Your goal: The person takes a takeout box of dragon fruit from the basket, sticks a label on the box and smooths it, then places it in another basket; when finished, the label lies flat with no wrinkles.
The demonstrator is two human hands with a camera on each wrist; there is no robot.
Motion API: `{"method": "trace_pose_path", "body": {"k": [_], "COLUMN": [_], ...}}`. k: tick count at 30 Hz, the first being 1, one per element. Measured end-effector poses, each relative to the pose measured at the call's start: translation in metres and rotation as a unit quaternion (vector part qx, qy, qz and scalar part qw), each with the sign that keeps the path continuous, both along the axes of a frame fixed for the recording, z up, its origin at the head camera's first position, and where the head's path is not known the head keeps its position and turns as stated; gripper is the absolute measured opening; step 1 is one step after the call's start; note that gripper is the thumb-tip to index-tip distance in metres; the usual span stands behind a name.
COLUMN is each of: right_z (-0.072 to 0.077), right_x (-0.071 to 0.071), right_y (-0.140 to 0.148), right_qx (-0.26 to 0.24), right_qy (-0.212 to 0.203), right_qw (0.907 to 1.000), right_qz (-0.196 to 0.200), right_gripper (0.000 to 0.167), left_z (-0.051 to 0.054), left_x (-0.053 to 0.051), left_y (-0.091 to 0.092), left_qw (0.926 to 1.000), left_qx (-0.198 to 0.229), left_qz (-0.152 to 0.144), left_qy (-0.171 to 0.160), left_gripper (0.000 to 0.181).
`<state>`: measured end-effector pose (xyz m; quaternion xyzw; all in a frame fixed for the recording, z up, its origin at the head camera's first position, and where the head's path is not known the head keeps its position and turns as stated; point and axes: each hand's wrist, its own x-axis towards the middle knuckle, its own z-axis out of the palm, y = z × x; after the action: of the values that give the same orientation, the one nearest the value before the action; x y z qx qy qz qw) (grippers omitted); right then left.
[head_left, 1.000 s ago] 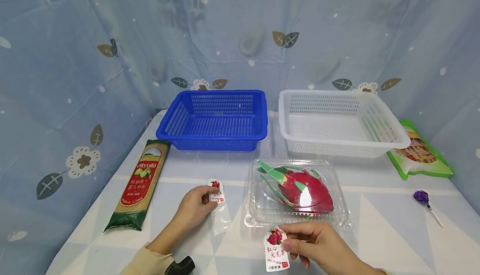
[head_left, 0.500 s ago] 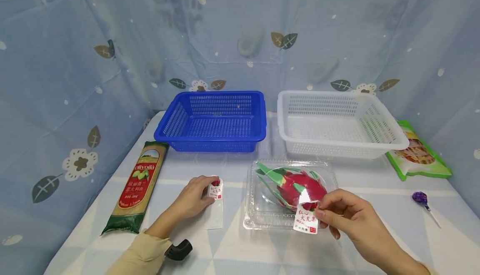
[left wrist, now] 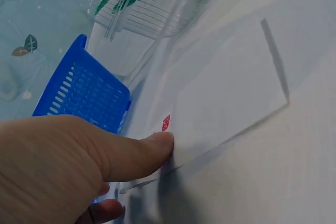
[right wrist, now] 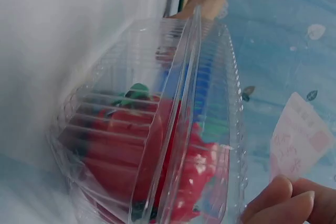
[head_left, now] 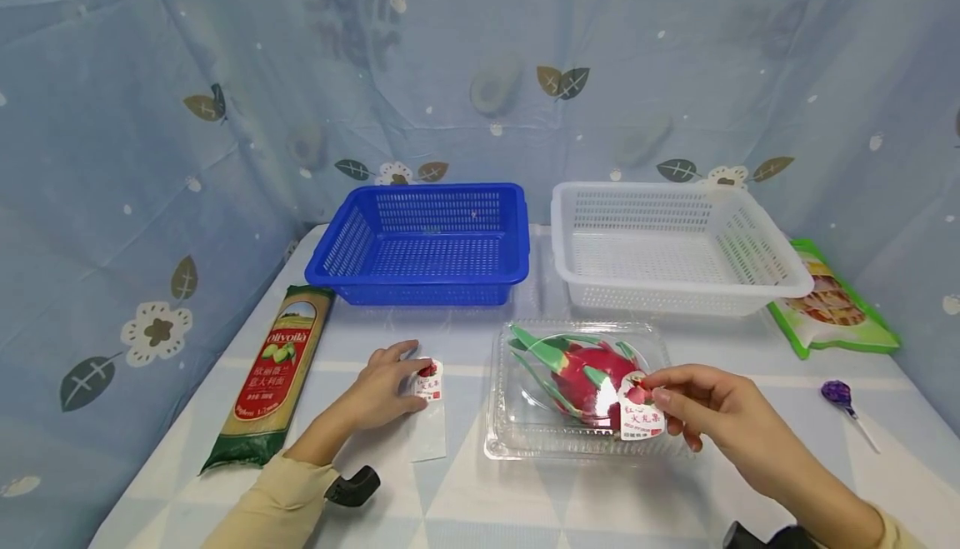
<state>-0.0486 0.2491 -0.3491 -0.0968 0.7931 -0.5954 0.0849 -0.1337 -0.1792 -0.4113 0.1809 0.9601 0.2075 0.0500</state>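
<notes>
My right hand [head_left: 717, 416] pinches a white dragon fruit label [head_left: 639, 412] by its edge, above the right front of a clear plastic clamshell box [head_left: 517, 416]. Inside the box lies a red dragon fruit [head_left: 588, 378] with green leaf tips. In the right wrist view the label [right wrist: 297, 137] shows its pale back, apart from the lid. My left hand [head_left: 382, 391] rests at a strip [head_left: 429, 432] bearing another such label [head_left: 428, 381], lying on the table. The left wrist view has the straight thumb [left wrist: 136, 156] on the strip; most fingers are hidden there.
A blue basket [head_left: 420, 292] and a white basket [head_left: 682, 299] stand at the back. An Olivoila spaghetti pack [head_left: 270, 378] lies at the left. On the right are a green food bag [head_left: 832, 303] and a purple-wrapped lollipop [head_left: 838, 395].
My right hand has carried the label rightward and up from before the box to over its front right. The left hand has stayed by the strip, its fingers now more spread.
</notes>
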Motion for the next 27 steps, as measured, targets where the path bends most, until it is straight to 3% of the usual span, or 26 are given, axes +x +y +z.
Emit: {"method": "trace_pose_path", "body": {"k": [2,5,9,11,14,19,23,27], "right_z": [0.000,0.001,0.004,0.005,0.007,0.010,0.010,0.011], "right_x": [-0.002,-0.005,-0.009,-0.012,-0.018,-0.027,-0.034,-0.038], "right_y": [0.001,0.003,0.005,0.007,0.008,0.006,0.002,-0.001], "right_qx": [0.007,0.013,0.014,0.013,0.013,0.038,0.060,0.072], "right_qy": [-0.011,-0.019,-0.028,-0.037,-0.051,-0.060,-0.055,-0.044], "right_qw": [0.9999,0.9996,0.9992,0.9987,0.9979,0.9967,0.9964,0.9963], "right_qz": [-0.007,-0.014,-0.024,-0.031,-0.037,-0.039,-0.026,-0.016], "right_gripper": [0.025,0.025,0.024,0.023,0.024,0.032,0.037,0.036], "left_z": [0.001,0.007,0.023,0.033,0.047,0.063,0.068,0.070], "left_x": [-0.001,-0.001,0.002,0.006,0.014,0.023,0.024,0.022], "left_y": [-0.001,0.002,0.019,0.031,0.051,0.081,0.103,0.124], "left_qw": [0.9999,0.9979,0.9905,0.9871,0.9839,0.9763,0.9710,0.9688], "left_qx": [0.016,0.052,0.102,0.124,0.149,0.172,0.171,0.166], "left_qz": [-0.001,0.010,0.019,0.011,-0.017,-0.098,-0.146,-0.169], "left_qy": [0.004,0.037,0.090,0.101,0.098,0.088,0.080,0.071], "left_gripper": [0.048,0.044,0.040,0.038,0.037,0.036,0.036,0.037]}}
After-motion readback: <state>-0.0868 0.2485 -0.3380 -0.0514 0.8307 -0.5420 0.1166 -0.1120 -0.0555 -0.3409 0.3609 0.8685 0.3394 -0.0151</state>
